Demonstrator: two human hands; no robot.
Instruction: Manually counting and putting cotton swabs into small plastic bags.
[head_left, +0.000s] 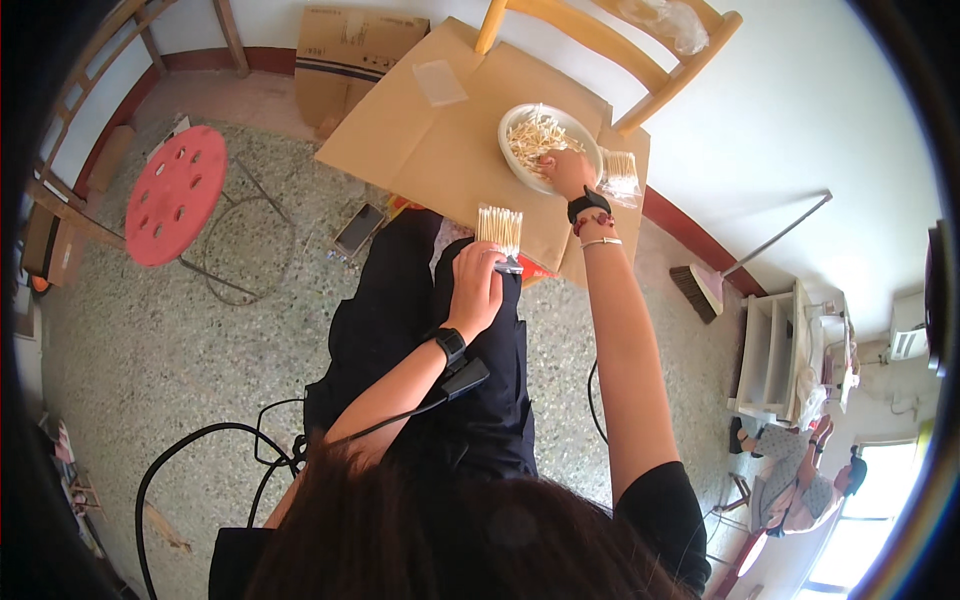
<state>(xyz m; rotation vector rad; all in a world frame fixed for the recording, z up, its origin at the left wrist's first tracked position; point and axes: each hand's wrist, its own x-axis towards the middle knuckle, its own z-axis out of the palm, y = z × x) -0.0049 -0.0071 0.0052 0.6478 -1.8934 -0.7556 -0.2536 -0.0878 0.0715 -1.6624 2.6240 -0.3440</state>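
My left hand (pixel 475 285) is closed round the lower end of a clear pack of cotton swabs (pixel 499 230), held upright above my lap at the cardboard's near edge. The swabs stand side by side in it with their tips showing. Over the white bowl (pixel 507 163) my right hand (pixel 568 171) reaches down into a heap of loose cotton swabs (pixel 538 131). Its fingers are bent together among them; what they pinch, if anything, is hidden. Just right of the bowl lies another clear pack of cotton swabs (pixel 621 172).
A flattened cardboard sheet (pixel 400 125) carries the bowl and a small clear bag (pixel 440 83). Behind it rises a wooden chair back (pixel 590 40). A red stool (pixel 177 195) and a phone (pixel 359 229) are to the left. A broom (pixel 698 291) and another person (pixel 800 480) are at right.
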